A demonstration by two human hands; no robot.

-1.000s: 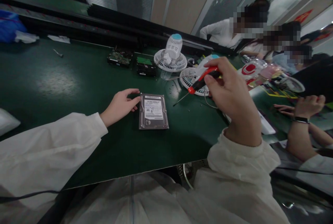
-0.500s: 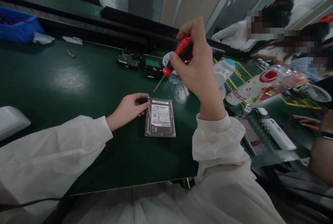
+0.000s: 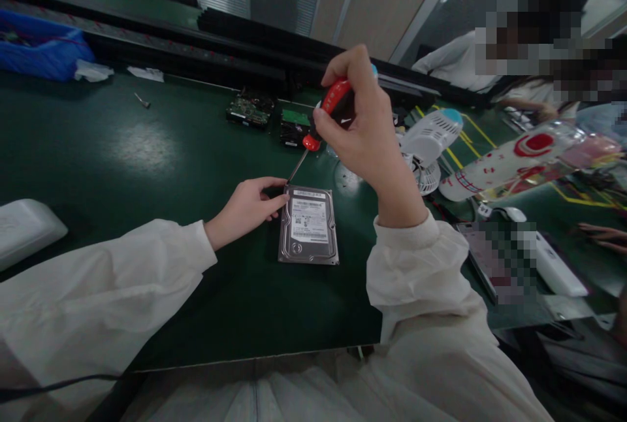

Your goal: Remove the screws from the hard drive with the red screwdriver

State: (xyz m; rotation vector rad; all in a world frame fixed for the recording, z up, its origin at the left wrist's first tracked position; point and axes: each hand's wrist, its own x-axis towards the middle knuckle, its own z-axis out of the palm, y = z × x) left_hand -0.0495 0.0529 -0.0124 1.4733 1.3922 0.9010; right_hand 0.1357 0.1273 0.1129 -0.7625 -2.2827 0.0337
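A silver hard drive (image 3: 309,226) with a white label lies flat on the green table. My left hand (image 3: 252,206) grips its upper left edge between thumb and fingers. In my right hand (image 3: 360,118) is a screwdriver (image 3: 333,97) with a red and black handle, held above the drive. Its shaft slants down to the left, and the tip is at the drive's upper left corner, close to my left fingertips. Whether the tip sits in a screw is too small to tell.
Two circuit-board drives (image 3: 249,108) lie farther back. A white fan (image 3: 431,138), a patterned bottle (image 3: 509,157) and a phone (image 3: 490,259) are on the right. At left are a white device (image 3: 27,232) and a blue bin (image 3: 44,49). Other people sit at far right.
The screwdriver tip has come down to the drive's upper left corner. My left hand keeps its hold on the drive. The whole view has shifted slightly.
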